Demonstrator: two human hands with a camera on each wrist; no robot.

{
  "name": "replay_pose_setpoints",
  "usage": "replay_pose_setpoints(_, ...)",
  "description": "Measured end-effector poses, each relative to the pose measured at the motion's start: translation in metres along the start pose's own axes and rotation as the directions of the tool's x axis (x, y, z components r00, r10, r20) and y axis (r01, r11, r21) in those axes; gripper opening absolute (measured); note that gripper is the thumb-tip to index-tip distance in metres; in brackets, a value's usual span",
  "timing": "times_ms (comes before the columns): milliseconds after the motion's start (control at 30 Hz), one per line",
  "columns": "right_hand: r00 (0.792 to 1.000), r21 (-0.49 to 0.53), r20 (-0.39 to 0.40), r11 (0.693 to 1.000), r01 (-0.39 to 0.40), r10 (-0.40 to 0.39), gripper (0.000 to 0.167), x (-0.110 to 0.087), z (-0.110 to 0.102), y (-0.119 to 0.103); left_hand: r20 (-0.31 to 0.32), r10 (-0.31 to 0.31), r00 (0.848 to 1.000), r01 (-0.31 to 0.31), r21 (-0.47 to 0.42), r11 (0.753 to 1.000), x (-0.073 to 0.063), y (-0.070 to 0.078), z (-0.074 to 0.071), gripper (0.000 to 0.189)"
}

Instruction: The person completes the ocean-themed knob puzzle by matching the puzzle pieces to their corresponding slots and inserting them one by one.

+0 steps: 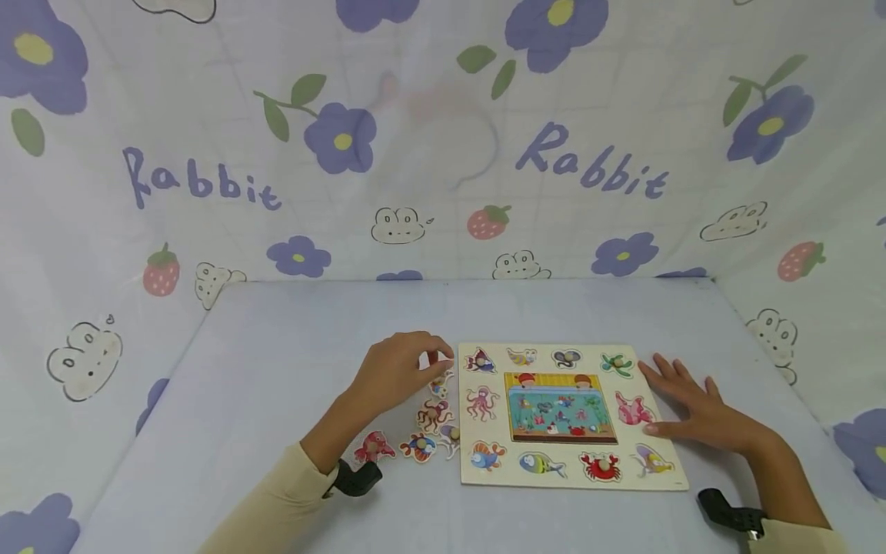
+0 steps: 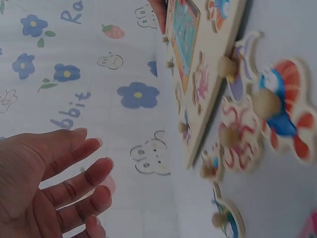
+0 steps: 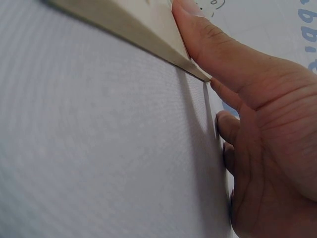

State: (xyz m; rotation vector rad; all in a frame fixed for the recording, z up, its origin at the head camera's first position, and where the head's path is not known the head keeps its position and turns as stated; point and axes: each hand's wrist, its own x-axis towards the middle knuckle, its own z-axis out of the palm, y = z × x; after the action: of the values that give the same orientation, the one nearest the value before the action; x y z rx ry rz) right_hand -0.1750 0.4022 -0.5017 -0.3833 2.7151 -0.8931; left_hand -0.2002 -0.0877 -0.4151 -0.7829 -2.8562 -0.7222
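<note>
My left hand (image 1: 398, 373) hovers over loose wooden pieces beside the board's left edge. In the left wrist view its fingers (image 2: 81, 183) are loosely bent with nothing between them. Below it lie an octopus piece (image 1: 432, 416), a blue-and-orange fish piece (image 1: 419, 448), a red sea-animal piece (image 1: 374, 446) and a purple piece (image 1: 450, 440), each with a round knob. My right hand (image 1: 713, 408) rests at the right edge of the wooden peg puzzle board (image 1: 554, 485), its thumb (image 3: 213, 39) on the board's top and its other fingers spread.
Knobbed pieces sit in the board, among them a crab (image 1: 601, 466) and a green piece (image 1: 616, 365). Other slots show printed animals, such as a pink octopus (image 1: 481, 403). Behind the white table (image 1: 311, 323) hangs a flower-patterned curtain (image 1: 415, 177).
</note>
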Motion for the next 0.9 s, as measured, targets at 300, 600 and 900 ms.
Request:
replay_pose_setpoints(300, 1.000, -0.012, 0.005, 1.000, -0.003, 0.003, 0.106, 0.004, 0.001, 0.003, -0.012, -0.081, 0.997, 0.081, -0.024, 0.996, -0.035, -0.032, -0.013, 0.017)
replay_pose_setpoints(600, 1.000, -0.010, 0.006, 1.000, -0.005, 0.005, 0.106, 0.001, -0.001, 0.000, 0.066, -0.114, 0.991, 0.115, -0.024, 0.993, -0.062, -0.054, -0.010, 0.017)
replay_pose_setpoints(900, 1.000, -0.006, 0.005, 1.000, 0.006, -0.006, 0.105, 0.001, 0.001, -0.003, 0.231, -0.151, 0.961, 0.161, -0.026, 0.987, -0.089, -0.064, -0.004, 0.012)
